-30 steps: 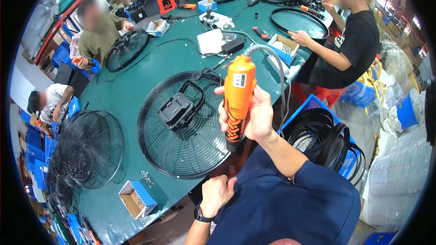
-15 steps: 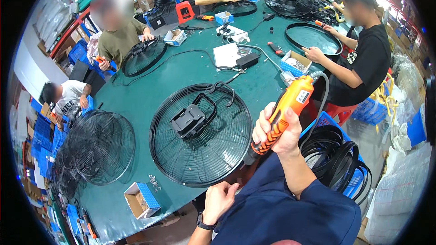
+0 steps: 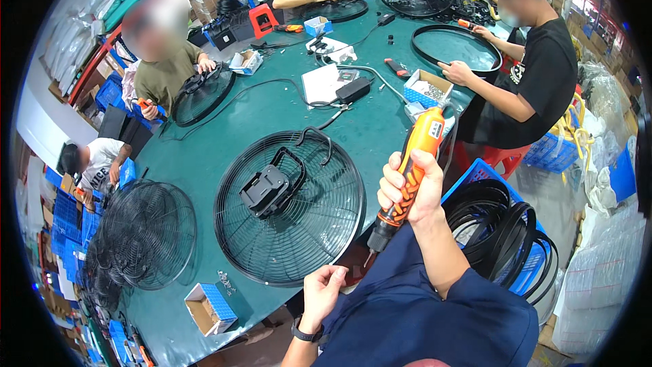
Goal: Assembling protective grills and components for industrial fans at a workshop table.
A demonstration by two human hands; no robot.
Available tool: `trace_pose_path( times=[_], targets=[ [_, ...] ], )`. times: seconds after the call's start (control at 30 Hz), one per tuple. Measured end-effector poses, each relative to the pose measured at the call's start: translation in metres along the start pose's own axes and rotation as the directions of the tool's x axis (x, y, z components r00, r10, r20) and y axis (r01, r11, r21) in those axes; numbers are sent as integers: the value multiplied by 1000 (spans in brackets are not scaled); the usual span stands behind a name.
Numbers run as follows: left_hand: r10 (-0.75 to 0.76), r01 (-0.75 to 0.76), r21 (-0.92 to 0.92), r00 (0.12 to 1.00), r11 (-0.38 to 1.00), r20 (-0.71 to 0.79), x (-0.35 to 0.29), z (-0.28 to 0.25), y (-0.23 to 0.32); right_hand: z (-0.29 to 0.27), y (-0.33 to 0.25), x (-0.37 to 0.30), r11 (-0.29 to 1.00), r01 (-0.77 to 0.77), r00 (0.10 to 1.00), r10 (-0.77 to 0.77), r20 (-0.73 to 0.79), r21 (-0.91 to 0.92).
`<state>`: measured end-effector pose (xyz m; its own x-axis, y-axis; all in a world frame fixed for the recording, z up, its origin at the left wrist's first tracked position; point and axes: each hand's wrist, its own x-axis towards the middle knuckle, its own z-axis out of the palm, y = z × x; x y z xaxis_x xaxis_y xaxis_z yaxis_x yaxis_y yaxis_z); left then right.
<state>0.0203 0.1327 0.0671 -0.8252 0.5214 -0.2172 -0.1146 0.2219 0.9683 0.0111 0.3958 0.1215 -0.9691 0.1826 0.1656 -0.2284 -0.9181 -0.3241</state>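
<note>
An orange and black electric screwdriver [image 3: 422, 146] is gripped in my right hand [image 3: 415, 187], its bit pointing down past the near right rim of a fan. My left hand [image 3: 322, 293] is just below that rim, left of the bit, with thumb and fingers drawn together. Whether something small sits between them I cannot make out. The black fan [image 3: 299, 231] lies on the table with its wire grille, a black box-shaped mount and a loop handle [image 3: 293, 163] facing up.
On the green table [image 3: 265, 109] stand an open carton [image 3: 210, 309] beside loose screws [image 3: 226, 282], stacked fan grilles [image 3: 146, 231] and another screw carton [image 3: 428, 88]. A blue crate [image 3: 536, 258] with black rings stands at my right. Several co-workers sit around the table.
My right hand has turned the screwdriver more upright, and its bit now shows. The thumb of my left hand has come up against the fingers. The whole view has shifted slightly.
</note>
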Motion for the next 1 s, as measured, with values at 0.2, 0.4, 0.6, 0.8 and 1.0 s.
trace_pose_path(
  times=[0.2, 0.4, 0.6, 0.8, 1.0],
  targets=[
    [-21, 121, -417, 972, 901, 236, 7, 14, -1, -7, 6, -6, 999, -47, 998, 48, -37, 28],
    [11, 176, -568, 951, 804, 310, 9, 31, 1, -14, 7, -11, 995, -69, 997, 70, -15, 68],
    [28, 146, -625, 965, 767, 260, 5, 42, 3, -17, 5, -20, 996, -51, 999, 51, 2, 71],
    [-7, 162, -669, 974, 725, 228, -2, 53, 2, -17, -1, -30, 996, -35, 999, 35, -3, 87],
    [-44, 176, -735, 980, 655, 195, -9, 66, -2, -19, -8, -45, 994, 24, 999, -26, 20, 102]
  ],
)
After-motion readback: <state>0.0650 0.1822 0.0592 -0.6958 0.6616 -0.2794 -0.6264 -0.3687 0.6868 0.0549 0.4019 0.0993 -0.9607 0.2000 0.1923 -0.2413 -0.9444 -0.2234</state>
